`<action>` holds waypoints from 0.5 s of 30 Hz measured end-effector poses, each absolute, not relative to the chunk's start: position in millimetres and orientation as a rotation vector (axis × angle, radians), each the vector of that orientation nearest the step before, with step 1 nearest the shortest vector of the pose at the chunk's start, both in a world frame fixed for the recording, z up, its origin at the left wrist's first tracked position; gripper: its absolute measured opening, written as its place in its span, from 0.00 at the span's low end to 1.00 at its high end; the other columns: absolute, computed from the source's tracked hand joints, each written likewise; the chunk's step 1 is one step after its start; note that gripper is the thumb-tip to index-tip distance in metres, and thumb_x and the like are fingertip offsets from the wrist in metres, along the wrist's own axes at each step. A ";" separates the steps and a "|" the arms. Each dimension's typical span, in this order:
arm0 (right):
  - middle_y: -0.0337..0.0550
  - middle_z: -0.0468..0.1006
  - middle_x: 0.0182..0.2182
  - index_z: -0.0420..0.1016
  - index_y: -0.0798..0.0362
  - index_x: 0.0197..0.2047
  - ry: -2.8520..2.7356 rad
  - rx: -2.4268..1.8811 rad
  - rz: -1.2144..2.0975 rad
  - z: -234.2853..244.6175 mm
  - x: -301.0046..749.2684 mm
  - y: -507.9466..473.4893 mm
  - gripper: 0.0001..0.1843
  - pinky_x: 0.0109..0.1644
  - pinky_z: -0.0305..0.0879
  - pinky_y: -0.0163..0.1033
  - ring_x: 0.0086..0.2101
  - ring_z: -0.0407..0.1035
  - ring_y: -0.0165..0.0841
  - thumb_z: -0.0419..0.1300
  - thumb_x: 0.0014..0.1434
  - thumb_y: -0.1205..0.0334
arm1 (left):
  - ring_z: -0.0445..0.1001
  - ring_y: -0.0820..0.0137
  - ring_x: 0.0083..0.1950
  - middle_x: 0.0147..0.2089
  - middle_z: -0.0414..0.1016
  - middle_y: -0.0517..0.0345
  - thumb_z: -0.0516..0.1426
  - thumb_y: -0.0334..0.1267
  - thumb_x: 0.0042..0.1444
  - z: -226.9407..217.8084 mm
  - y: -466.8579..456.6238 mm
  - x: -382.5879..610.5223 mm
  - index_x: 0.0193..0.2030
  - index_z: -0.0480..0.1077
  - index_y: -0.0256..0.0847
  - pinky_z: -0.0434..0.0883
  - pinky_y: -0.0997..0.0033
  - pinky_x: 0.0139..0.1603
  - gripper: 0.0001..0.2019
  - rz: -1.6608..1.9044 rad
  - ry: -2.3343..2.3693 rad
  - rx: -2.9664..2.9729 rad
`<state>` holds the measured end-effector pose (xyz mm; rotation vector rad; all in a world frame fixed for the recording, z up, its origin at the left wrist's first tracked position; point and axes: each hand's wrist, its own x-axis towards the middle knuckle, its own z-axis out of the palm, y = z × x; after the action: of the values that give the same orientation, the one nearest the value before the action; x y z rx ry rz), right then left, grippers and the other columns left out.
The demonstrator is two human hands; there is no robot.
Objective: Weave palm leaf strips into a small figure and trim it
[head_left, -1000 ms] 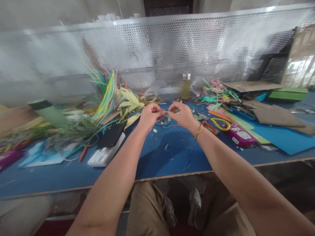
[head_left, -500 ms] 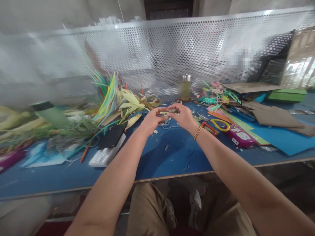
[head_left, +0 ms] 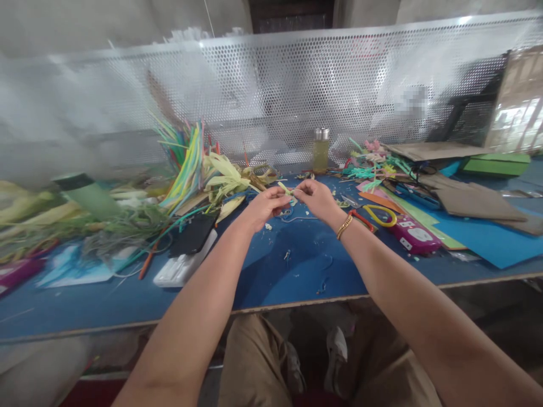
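Left grip (head_left: 266, 208) on pale green strip (head_left: 284, 187), right grip (head_left: 316, 199) just beside

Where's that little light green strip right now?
In the head view, the light green strip is near the middle of the picture, at the left hand and close to the right hand, over the blue table.

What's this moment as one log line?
left hand: holds thin pale-green strip | right hand: pinched beside it, contact unclear | beyond: silver-capped yellowish-green cylindrical bottle
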<state>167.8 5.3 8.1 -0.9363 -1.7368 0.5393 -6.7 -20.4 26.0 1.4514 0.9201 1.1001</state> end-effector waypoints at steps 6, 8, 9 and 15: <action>0.37 0.73 0.26 0.70 0.53 0.32 -1.732 -0.867 0.603 12.8 162.0 -4.1 0.03 0.34 0.64 0.36 0.27 0.66 0.28 0.59 0.53 0.63 | 0.73 0.72 0.30 0.29 0.73 0.59 0.66 0.46 0.44 22.9 -16.8 -3.1 0.35 0.71 0.42 0.65 0.74 0.28 0.14 1.180 0.926 1.295; 0.36 0.72 0.26 0.70 0.53 0.34 -1.721 -0.833 0.657 12.9 160.9 -4.5 0.05 0.34 0.64 0.36 0.27 0.66 0.28 0.59 0.53 0.62 | 0.72 0.72 0.29 0.26 0.72 0.61 0.67 0.43 0.42 22.6 -15.3 -3.6 0.32 0.70 0.42 0.64 0.74 0.28 0.14 1.191 0.938 1.289; 0.36 0.71 0.25 0.70 0.53 0.34 -1.718 -0.816 0.692 12.9 160.6 -4.4 0.05 0.34 0.64 0.36 0.27 0.66 0.28 0.59 0.53 0.61 | 0.72 0.73 0.28 0.26 0.72 0.61 0.67 0.43 0.42 22.8 -15.1 -3.9 0.31 0.69 0.42 0.63 0.74 0.27 0.14 1.184 0.940 1.282; 0.36 0.71 0.24 0.69 0.53 0.32 -1.677 -0.830 0.754 14.2 159.8 -5.5 0.06 0.32 0.63 0.36 0.25 0.64 0.27 0.60 0.53 0.59 | 0.71 0.74 0.27 0.24 0.71 0.63 0.67 0.46 0.42 24.3 -19.1 -3.3 0.32 0.68 0.42 0.62 0.75 0.26 0.16 1.095 0.955 1.192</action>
<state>159.8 -5.5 14.2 -0.8299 -1.6770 0.7542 -3.3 -19.1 24.3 1.1918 0.9547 1.0950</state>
